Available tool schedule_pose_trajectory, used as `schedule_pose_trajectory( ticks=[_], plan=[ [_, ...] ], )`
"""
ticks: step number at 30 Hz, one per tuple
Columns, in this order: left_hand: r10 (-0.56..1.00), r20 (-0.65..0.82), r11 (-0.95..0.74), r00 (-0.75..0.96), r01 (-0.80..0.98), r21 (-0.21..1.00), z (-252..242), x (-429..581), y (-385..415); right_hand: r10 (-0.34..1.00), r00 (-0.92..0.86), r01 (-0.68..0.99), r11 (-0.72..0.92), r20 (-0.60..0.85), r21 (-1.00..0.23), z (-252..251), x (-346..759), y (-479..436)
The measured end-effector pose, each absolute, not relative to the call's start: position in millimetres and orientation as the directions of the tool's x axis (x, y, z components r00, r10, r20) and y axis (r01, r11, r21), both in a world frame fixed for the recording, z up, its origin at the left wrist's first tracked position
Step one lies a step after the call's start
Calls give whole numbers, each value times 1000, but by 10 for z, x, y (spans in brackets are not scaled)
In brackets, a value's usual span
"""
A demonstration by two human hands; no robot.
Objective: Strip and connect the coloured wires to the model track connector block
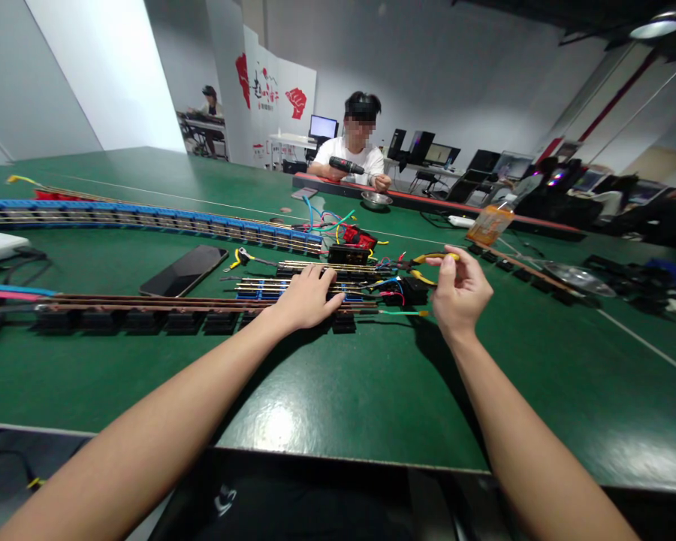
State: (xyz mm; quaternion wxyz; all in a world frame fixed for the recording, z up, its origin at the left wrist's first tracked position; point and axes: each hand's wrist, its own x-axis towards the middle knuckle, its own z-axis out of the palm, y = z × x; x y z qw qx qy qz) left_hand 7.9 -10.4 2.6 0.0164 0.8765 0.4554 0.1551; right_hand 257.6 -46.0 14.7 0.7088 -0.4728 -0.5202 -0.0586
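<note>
My left hand (pixel 309 297) lies palm down across a set of metal rods on blue holders (pixel 253 290), its fingers stretched and the thumb apart. In my right hand (pixel 463 293) are yellow-handled pliers (pixel 426 258), gripped by one handle between thumb and fingers. Their jaws point left toward thin coloured wires (pixel 393 282) at the right end of the rods; whether the jaws touch a wire I cannot tell. Nearest to me, a long brown rail on black blocks (pixel 169 319) passes beside my left hand. A green wire (pixel 402 312) sticks out to the right below the pliers.
A dark phone (pixel 185 270) lies left of the rods. Behind it runs a long blue-based track (pixel 146 218). A bottle of orange liquid (pixel 491 222) lies tilted at the right. Across the green table (pixel 343 398), a person (pixel 354 150) holds a power drill (pixel 346 165) above a metal bowl (pixel 376 200).
</note>
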Motion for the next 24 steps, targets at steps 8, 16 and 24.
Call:
schedule_pose_trajectory(
  ticks=[8,16,24],
  plan=[
    [804,253,-584,538,795,163,15,78,-106,554,408,568,469,726,-676,108,2706,-407],
    [799,247,-588,549,798,130,49,97,-97,683,341,494,455,646,-741,179,2862,-257],
    [801,254,-583,542,803,125,42,87,-84,709,211,590,457,673,-666,150,2897,-300]
  ],
)
